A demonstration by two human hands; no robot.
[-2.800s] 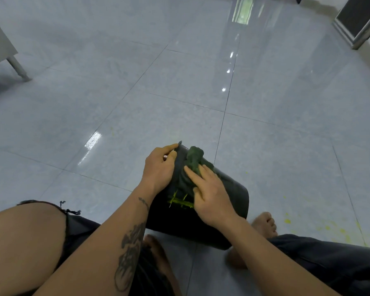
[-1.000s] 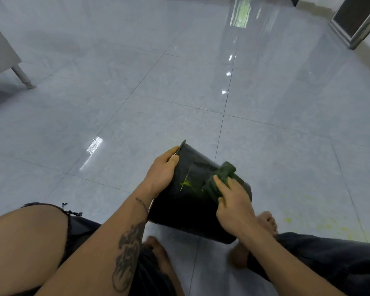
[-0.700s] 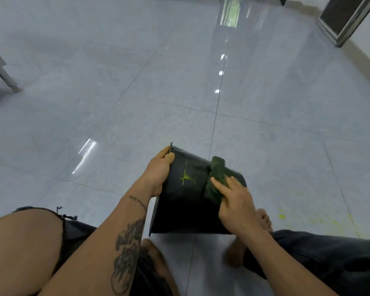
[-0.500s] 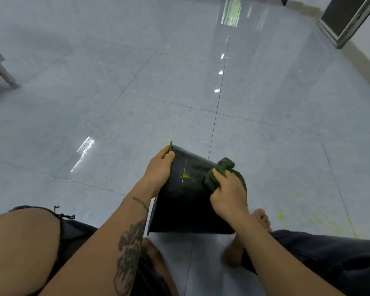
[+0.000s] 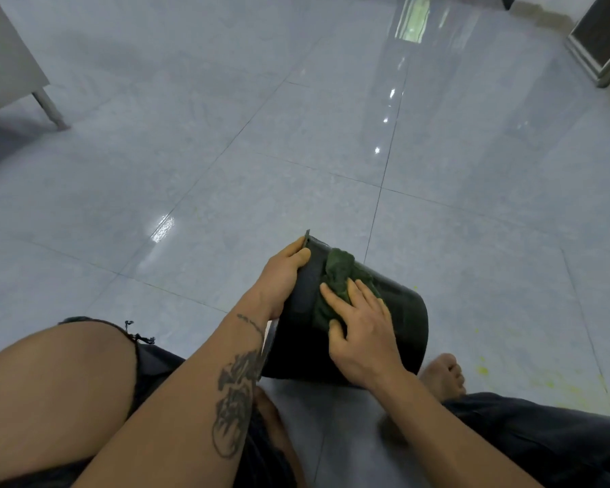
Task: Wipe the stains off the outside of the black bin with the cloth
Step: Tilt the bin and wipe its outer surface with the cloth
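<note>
Tilted bin [image 5: 407, 322], interior unseen, is gripped at its rim by left hand [image 5: 279, 280]; cloth [image 5: 335, 276] is pressed flat under open right hand [image 5: 361, 332].

no legible text or labels anywhere

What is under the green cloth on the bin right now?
The black bin wall lies beneath the green cloth, pressed down by the right hand. Whether any stain remains there cannot be seen; the cloth covers it.
</note>
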